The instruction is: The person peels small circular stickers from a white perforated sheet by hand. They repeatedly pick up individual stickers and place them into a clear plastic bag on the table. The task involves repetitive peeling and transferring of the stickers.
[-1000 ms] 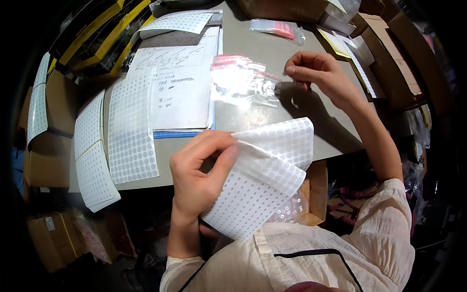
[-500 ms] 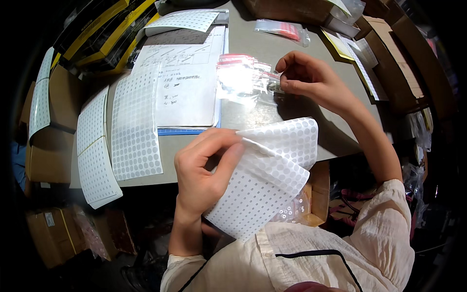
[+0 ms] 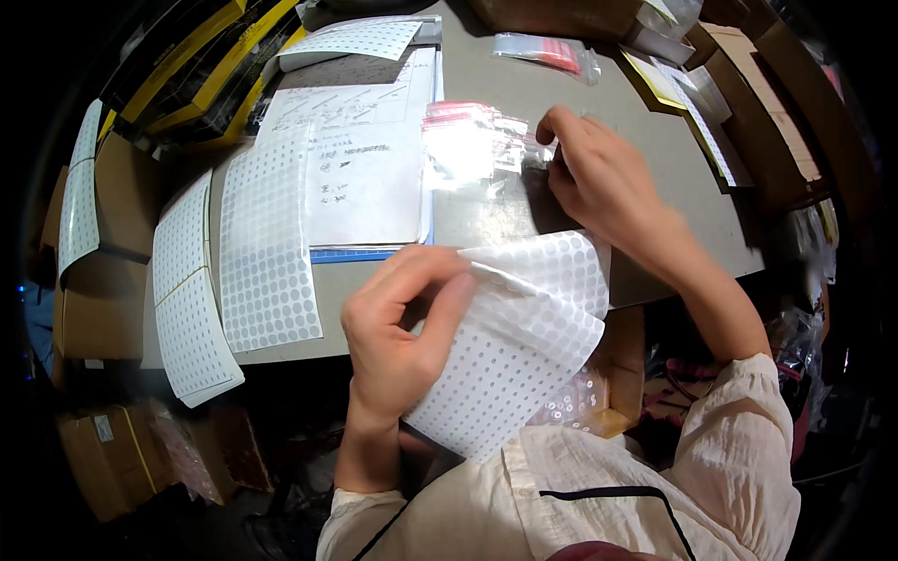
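Close before my shirt [image 3: 608,467] is a dotted sticker sheet [image 3: 486,374], its long axis slanting away rightward, its far end folded over. My left hand [image 3: 402,332] pinches the sheet's upper-left edge between thumb and forefinger. Farther out, my right hand [image 3: 599,178] arches over the table [image 3: 514,89], fingers curled; I cannot tell whether they grip anything. Just left lie clear zip bags [image 3: 458,140].

Head-worn fisheye faces down; table [image 3: 486,220] near.
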Tool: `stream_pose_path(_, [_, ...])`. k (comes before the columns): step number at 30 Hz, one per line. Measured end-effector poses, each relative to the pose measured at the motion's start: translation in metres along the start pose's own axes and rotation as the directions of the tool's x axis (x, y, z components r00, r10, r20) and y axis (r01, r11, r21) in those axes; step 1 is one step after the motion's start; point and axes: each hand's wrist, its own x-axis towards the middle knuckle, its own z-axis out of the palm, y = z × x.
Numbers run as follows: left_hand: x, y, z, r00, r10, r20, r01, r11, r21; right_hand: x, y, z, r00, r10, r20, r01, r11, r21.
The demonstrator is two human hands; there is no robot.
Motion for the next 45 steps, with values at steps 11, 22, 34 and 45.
stream_pose_path(11, [-0.001,0.000,-0.001,1.000,0.015,-0.019,-0.015,1.000,-0.016,0.036,0.067,-0.041,0.962,-0.076,0.264,0.030,0.984,0.177])
stream_pose_path(22, [-0.005,0.003,-0.002,0.999,0.016,-0.035,-0.017,1.000,-0.009,-0.037,0.060,-0.047,0.974,0.188,0.129,-0.142,0.943,-0.300])
stream_pose_path(34, [-0.005,0.001,0.000,0.999,0.000,-0.042,0.000,1.000,-0.015,-0.032,0.085,-0.056,0.751,0.391,0.532,-0.658,0.511,0.554])
stream_pose_path(45, [-0.007,0.001,0.001,0.995,-0.006,-0.099,0.001,0.999,-0.046,-0.045,0.050,-0.040,0.965,0.231,0.123,-0.262,0.871,0.416])
